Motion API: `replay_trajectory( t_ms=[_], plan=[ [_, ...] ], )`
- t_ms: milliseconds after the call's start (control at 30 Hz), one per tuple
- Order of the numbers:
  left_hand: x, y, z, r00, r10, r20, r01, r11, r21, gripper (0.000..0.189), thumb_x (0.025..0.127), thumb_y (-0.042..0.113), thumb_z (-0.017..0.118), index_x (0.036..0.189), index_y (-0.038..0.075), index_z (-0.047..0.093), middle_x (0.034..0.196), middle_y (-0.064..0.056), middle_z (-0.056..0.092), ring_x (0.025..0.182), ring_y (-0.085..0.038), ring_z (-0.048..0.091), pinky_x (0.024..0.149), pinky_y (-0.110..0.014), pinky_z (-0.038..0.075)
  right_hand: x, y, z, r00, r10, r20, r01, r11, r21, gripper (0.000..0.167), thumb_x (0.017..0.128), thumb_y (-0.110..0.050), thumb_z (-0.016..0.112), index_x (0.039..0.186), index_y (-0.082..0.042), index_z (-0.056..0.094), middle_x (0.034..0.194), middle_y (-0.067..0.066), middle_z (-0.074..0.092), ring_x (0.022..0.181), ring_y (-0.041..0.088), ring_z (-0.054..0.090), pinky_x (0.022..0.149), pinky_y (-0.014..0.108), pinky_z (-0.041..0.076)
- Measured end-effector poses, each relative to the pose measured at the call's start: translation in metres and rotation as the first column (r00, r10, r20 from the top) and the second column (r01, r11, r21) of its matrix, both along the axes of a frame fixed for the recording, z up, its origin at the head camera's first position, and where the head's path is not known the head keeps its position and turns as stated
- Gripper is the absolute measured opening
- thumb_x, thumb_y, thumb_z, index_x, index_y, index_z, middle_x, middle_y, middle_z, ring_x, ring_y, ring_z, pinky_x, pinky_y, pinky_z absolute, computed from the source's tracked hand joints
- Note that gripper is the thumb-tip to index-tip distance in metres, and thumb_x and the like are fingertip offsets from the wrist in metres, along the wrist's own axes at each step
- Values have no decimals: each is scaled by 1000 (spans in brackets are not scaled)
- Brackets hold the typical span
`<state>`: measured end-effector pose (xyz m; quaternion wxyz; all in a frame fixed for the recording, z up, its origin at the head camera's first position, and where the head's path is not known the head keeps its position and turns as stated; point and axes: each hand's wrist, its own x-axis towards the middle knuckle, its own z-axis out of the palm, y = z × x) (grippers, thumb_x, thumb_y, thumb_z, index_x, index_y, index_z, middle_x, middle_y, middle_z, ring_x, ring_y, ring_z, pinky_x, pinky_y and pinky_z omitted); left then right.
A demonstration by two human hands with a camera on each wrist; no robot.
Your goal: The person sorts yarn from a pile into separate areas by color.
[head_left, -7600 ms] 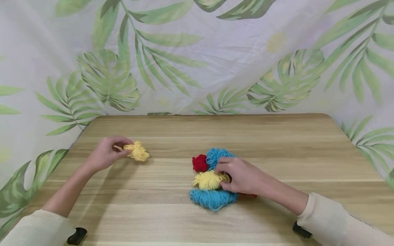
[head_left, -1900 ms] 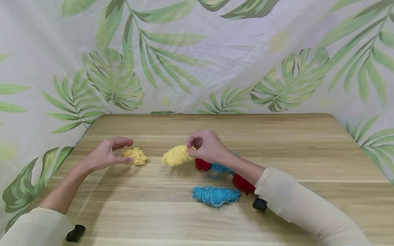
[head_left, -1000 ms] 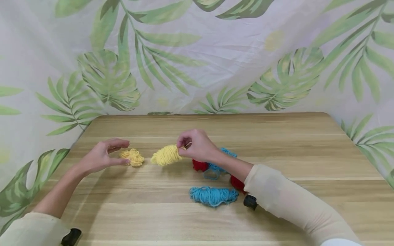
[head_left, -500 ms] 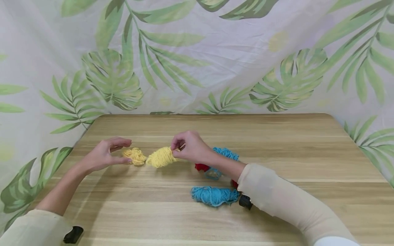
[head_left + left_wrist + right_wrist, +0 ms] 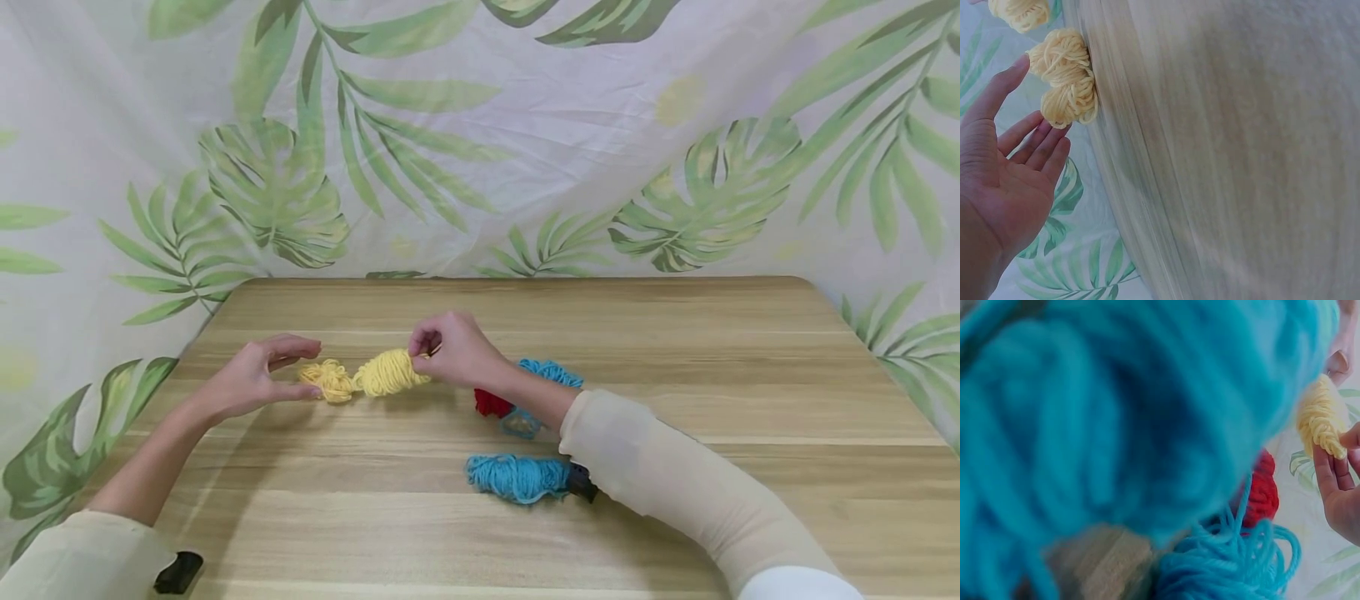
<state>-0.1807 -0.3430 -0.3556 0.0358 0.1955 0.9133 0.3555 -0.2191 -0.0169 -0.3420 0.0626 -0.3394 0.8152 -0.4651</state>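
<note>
My right hand [image 5: 453, 348] pinches the right end of a pale yellow yarn skein [image 5: 386, 372], held tilted just above the table. Its left end meets, or nearly meets, a smaller, deeper yellow yarn bundle [image 5: 330, 382] lying on the table. My left hand [image 5: 251, 379] is beside that bundle, thumb and fingers spread apart. In the left wrist view the thumb tip is at the yellow bundle [image 5: 1066, 78] and the fingers stretch straight toward it. In the right wrist view a blurred blue skein [image 5: 1116, 425] covers much of the scene.
One blue skein [image 5: 517, 477] lies near the right sleeve, against a black wrist device [image 5: 581, 483]. Farther back, another blue skein [image 5: 551, 372] and a red one [image 5: 491, 403] lie partly behind my right forearm. The wooden table [image 5: 360, 533] meets a leaf-patterned cloth [image 5: 420, 150] at its back.
My right hand has carried the pale yellow skein left from the pile to the small bundle. My left hand has loosened from that bundle. A second red skein is now hidden by the right arm.
</note>
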Motion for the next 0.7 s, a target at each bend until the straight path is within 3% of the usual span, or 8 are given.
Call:
replay_trajectory(
  t_ms=[200,333,400,467,567,700],
  plan=[
    [-2,1,-2,1000,-7,-1,7,1000,11,64,83,11,88,135,-12,59,133,-30,62,126,-46,56,100,-3,36,-3,-5,-3,1000,-17,11,17,1000,-1,11,86,6,71,81,-4,72,78,3,70,71,9,63,66,15,51],
    [-1,1,-2,1000,-3,-10,3,1000,10,63,82,12,88,134,-11,60,132,-28,64,123,-25,61,100,-4,37,-3,-9,-4,999,-32,28,33,999,-2,11,87,6,72,81,-3,72,78,4,70,71,9,62,65,15,50],
    [-1,1,-3,1000,-3,-14,3,1000,5,63,82,12,89,134,-11,60,132,-28,64,122,-24,61,100,-4,37,-3,-12,-4,999,-42,35,42,999,-1,11,87,6,72,81,-3,72,78,4,70,71,9,62,65,15,50],
    [-1,1,-2,1000,-1,-17,1,1000,5,63,82,12,89,133,-11,61,131,-27,64,122,-25,60,100,-4,37,-4,-15,-4,998,-50,42,50,999,-2,11,87,6,72,81,-3,72,77,3,69,71,8,61,65,15,50],
    [-1,1,-3,1000,-7,-18,7,1000,2,63,82,12,88,133,-12,60,131,-28,63,124,-43,58,100,-4,37,-5,-19,-4,997,-60,39,60,998,-5,12,87,6,72,81,-3,72,76,3,69,69,7,60,64,14,49],
    [0,1,-3,1000,-7,-9,7,1000,8,63,83,11,88,133,-12,60,132,-29,63,125,-45,57,100,-4,37,-6,-23,-6,997,-66,26,66,998,-10,12,87,6,73,80,-3,72,74,2,68,66,6,58,63,14,47]
  ],
)
